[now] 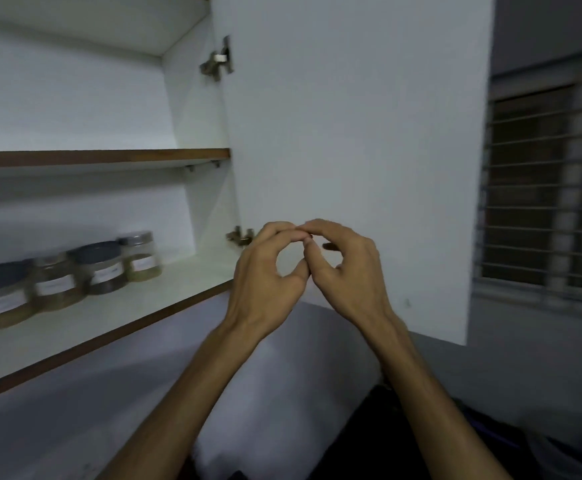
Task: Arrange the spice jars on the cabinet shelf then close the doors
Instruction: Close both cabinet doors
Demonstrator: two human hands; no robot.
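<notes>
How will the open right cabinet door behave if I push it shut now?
The cabinet door hangs on two metal hinges, so it should swing stiffly as one rigid panel. It looks tall and flat, probably light to push. Both hands hover near it, holding nothing.

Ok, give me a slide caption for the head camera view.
Spice jars lined on the lower shelf, right door open, both hands empty.
</notes>
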